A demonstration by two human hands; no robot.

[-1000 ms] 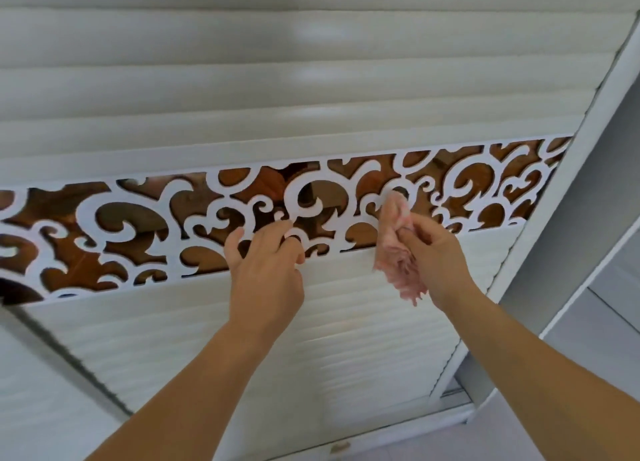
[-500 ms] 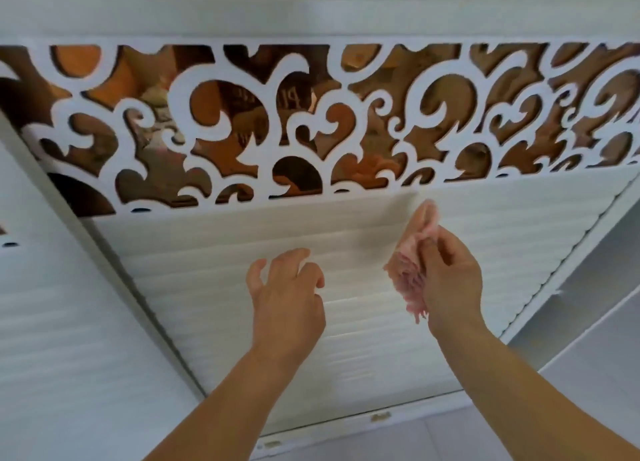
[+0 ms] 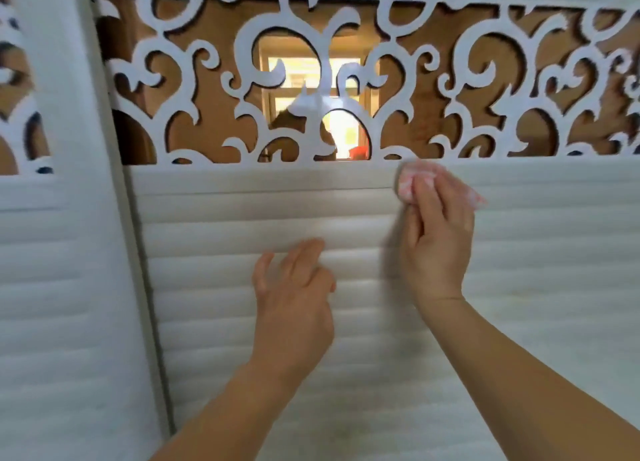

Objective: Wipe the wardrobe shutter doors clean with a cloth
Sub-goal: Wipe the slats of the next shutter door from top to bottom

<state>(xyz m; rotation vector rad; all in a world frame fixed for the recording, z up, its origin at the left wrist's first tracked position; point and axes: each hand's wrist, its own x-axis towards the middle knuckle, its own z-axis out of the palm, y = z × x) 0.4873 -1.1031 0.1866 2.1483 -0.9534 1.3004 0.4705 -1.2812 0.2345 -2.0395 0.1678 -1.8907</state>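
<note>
The right hand (image 3: 438,238) is pinching a pink cloth (image 3: 415,183) in its grip against the top slat of the shutter door (image 3: 242,322), whose slats are running sideways, left and right of the grip. The left hand (image 3: 294,304), fingers loose, is resting lower left. Half a second ago the cloth was hanging clear of the slats.

A scrollwork panel (image 3: 346,76) spans the shutter door (image 3: 242,322) at 12 o'clock, slats below. The right hand (image 3: 437,242) holds a cloth (image 3: 415,180) on the top slat; the left hand (image 3: 294,301) lies at its 8 o'clock. A second door (image 3: 52,287) stands at 9 o'clock.
</note>
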